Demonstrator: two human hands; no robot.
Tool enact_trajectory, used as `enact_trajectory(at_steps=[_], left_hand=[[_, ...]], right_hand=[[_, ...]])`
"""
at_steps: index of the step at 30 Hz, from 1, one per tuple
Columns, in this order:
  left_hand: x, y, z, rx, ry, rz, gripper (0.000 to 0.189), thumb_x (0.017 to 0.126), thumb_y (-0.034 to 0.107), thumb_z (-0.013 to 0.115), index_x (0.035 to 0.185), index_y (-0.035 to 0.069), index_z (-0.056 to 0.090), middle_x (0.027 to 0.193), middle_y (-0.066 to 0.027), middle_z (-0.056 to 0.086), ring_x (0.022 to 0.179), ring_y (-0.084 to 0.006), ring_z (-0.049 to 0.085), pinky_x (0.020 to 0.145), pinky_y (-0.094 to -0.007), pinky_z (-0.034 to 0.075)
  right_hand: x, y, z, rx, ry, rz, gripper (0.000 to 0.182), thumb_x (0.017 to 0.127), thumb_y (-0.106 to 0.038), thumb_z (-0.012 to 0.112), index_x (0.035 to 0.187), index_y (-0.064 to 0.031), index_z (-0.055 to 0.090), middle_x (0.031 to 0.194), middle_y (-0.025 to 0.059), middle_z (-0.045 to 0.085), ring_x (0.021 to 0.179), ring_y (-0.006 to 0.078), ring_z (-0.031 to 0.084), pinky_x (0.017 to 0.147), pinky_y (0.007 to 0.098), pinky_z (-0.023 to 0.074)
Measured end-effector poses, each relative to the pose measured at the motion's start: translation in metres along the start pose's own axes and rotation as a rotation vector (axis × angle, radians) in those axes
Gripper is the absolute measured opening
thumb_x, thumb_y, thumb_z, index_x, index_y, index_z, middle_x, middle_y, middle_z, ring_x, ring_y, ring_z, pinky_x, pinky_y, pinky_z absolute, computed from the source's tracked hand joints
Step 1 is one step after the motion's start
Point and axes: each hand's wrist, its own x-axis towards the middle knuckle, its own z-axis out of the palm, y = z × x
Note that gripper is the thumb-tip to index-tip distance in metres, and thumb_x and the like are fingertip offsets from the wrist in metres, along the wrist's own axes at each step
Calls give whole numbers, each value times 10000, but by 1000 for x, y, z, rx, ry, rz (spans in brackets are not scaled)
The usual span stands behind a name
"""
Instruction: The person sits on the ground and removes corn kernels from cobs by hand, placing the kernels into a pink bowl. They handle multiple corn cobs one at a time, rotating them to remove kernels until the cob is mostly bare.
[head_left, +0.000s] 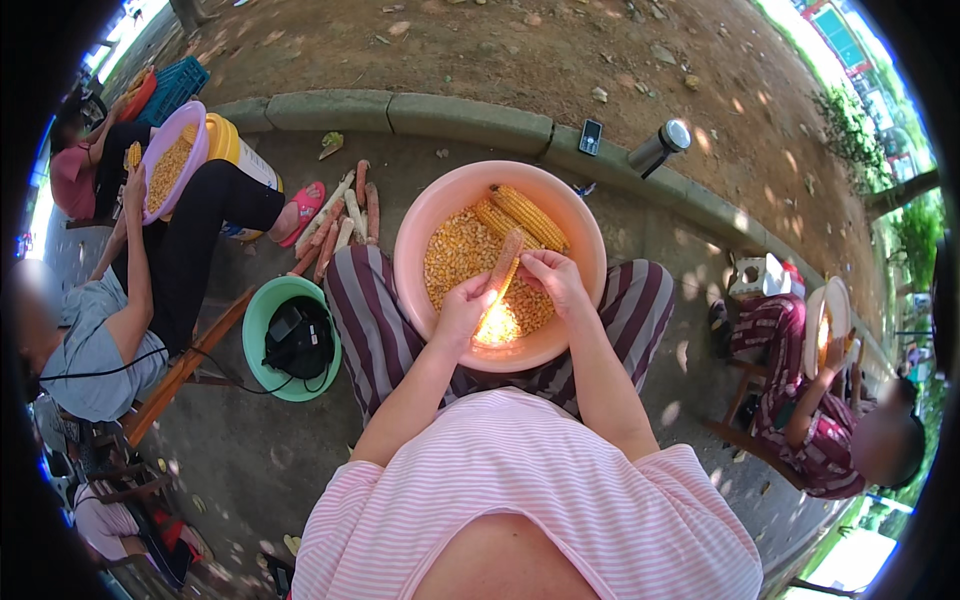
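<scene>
My left hand (463, 306) grips the lower end of a partly shelled corn cob (504, 264). Bare reddish core shows along most of its upper face, and yellow kernels remain along its right side. My right hand (556, 279) has thumb and fingertips closed against that kernel-covered side near the upper end. Below both hands, a pink plastic basin (411, 225) rests on my lap. Loose corn kernels (459, 244) cover its bottom, with a bright sun patch at the near side. Unshelled corn ears (531, 216) lie at the basin's far right, partly behind the held cob.
Several bare cobs (330, 229) lie on the ground to the left, beyond a green bucket (251, 330) holding a black bag (300, 341). A mobile phone (590, 138) and a steel flask (651, 154) stand along the stone curb (472, 120). Other people sit at both sides with basins.
</scene>
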Motion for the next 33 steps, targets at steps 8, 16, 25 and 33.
enact_trajectory(at_steps=[8,16,25,33], left_hand=[[1,-3,1,67,41,12,390,894,-9,598,1275,-67,541,1134,-93,648,987,-120,617,861,-226,488],[-1,-1,1,20,45,-21,437,860,-51,592,1292,-60,530,1131,-90,647,979,-124,626,855,-225,499],[-1,-1,-2,20,44,-41,455,858,-48,601,1304,-67,513,1150,-92,638,998,-127,623,876,-233,500],[4,-7,-10,-53,7,-58,456,865,-19,621,1308,-51,517,1156,-86,634,1006,-128,619,894,-250,498]], right_hand=[[3,1,-2,-45,7,4,247,833,-178,763,978,5,682,858,28,680,746,89,632,689,204,514],[1,1,2,-39,5,-17,239,841,-128,748,998,36,677,886,55,687,785,116,651,723,220,529],[4,8,1,-50,7,-59,229,852,-101,728,1013,54,676,919,76,691,810,130,659,742,228,536],[3,7,3,-89,-14,-82,222,854,-56,705,1047,49,671,953,79,689,851,137,655,777,242,534]])
